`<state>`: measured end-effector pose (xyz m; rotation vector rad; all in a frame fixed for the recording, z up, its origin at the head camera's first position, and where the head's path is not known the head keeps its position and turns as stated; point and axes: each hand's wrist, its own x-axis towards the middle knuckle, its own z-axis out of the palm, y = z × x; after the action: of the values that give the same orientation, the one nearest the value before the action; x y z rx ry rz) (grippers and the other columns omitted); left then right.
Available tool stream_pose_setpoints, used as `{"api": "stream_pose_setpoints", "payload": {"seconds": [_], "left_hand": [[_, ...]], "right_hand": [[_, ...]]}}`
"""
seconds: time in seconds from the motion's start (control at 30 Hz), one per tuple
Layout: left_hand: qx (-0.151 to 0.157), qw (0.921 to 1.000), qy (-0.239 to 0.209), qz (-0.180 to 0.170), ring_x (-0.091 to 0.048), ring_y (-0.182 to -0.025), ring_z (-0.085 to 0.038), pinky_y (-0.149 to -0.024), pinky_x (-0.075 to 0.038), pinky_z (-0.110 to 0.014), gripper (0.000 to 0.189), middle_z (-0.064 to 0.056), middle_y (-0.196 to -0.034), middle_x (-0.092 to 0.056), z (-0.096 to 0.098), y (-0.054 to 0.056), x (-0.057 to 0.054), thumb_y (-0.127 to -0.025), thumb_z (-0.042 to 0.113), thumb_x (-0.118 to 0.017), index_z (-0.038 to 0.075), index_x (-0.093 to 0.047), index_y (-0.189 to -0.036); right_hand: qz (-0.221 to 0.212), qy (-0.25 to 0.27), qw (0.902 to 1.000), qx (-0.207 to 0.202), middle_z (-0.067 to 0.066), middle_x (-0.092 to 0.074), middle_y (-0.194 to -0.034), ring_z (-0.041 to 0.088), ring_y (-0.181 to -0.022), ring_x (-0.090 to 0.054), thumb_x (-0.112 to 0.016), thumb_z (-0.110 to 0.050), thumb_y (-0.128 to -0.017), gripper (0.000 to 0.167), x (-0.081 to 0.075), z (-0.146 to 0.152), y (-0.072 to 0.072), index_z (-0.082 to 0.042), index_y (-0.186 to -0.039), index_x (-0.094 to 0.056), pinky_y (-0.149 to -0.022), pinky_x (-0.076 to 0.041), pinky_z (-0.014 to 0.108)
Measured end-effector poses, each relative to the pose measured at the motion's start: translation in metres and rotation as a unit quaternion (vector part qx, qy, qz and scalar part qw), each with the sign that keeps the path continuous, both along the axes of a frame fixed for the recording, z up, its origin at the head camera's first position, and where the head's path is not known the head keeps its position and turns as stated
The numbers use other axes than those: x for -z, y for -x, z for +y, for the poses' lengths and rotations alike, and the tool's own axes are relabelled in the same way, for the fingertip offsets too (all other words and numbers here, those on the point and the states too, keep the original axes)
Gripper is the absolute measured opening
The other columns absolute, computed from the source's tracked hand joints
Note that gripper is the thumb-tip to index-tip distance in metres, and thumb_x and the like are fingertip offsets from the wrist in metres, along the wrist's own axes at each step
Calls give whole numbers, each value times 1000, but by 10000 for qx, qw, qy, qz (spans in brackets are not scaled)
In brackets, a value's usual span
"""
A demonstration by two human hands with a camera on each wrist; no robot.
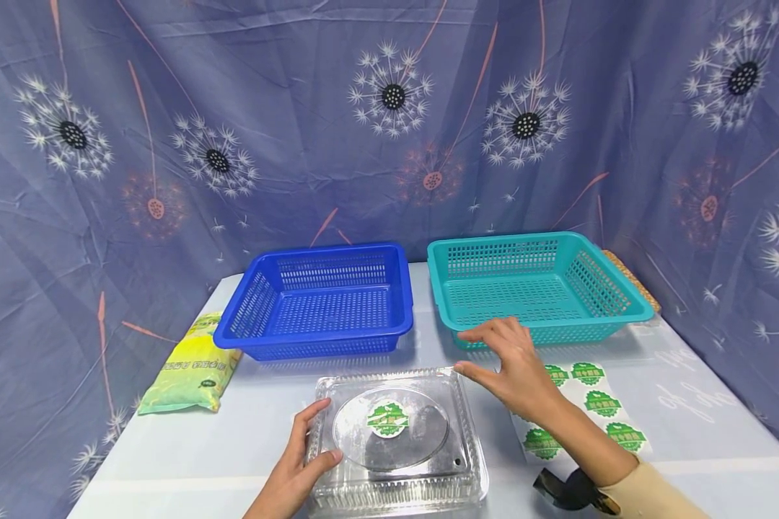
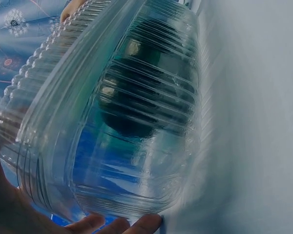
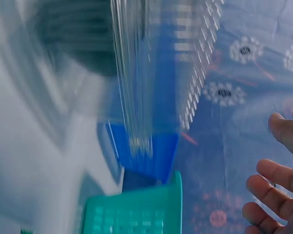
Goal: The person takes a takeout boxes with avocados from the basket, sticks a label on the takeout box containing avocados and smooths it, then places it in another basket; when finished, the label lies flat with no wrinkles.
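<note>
A clear plastic clamshell box (image 1: pixel 399 484) stands closed in front of me, with a round green-and-white sticker (image 1: pixel 387 419) on its lid. My left hand (image 1: pixel 298 450) holds the box's left side, thumb on the lid and fingers along the far-left edge. In the left wrist view, dark rounded shapes (image 2: pixel 132 102) show through the box wall; what they are I cannot tell. My right hand (image 1: pixel 509 367) hovers by the box's far right corner, thumb and fingers spread apart, holding nothing. Beneath the right forearm lies a sheet of green round stickers (image 1: pixel 602 404), partly covered.
A blue plastic basket (image 1: pixel 399 335) and a teal basket (image 1: pixel 584 333) stand behind the box. On the left lies a yellow-green packet (image 1: pixel 191 371), close to the blue basket. Something brown and woven-looking (image 1: pixel 632 281) shows behind the teal basket. A patterned curtain (image 1: pixel 298 144) hangs behind the table.
</note>
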<state>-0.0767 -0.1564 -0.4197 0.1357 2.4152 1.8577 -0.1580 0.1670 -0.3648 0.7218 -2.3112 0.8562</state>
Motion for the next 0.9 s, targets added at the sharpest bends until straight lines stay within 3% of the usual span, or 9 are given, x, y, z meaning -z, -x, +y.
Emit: {"api": "stream_pose_setpoints", "payload": {"seconds": [0.3, 0.5, 0.6, 0.9], "left_hand": [[-20, 9997, 205, 93, -38, -129, -38, -93, -40, -52, 63, -20, -146, -29, 1, 0, 0, -86, 18, -63, 29, -32, -140], [190, 9997, -128, -92, -48, -117, -33, -81, -49, -35, 64, -21, -141, -29, 0, 0, 0, -87, 14, -60, 28, -28, -141], [248, 9993, -209, -163, -49, -114, -30, -78, -50, -28, 65, -22, -139, -30, 0, 0, -1, -88, 13, -60, 28, -27, -141], [8, 9999, 122, 66, -45, -120, -32, -89, -43, -45, 64, -20, -144, -30, 2, -1, -2, -85, 15, -63, 27, -32, -140]], "right_hand": [[-39, 209, 9973, 699, 10, -61, -107, 25, -103, -44, -82, -13, -69, 46, -7, 50, 5, -7, -111, -66, -85, -32, 46], [-302, 374, 9916, 1200, 19, -56, -116, 33, -105, -39, -78, -16, -76, 47, -7, 83, 9, -5, -119, -62, -82, -30, 51], [-352, 495, 9888, 1360, 24, -53, -120, 40, -109, -36, -77, -17, -77, 50, -4, 98, 13, -2, -121, -59, -90, -27, 60], [-664, 548, 9786, 1870, 32, -47, -126, 48, -115, -34, -72, -24, -83, 58, -1, 135, 20, 2, -131, -51, -88, -22, 65]]}}
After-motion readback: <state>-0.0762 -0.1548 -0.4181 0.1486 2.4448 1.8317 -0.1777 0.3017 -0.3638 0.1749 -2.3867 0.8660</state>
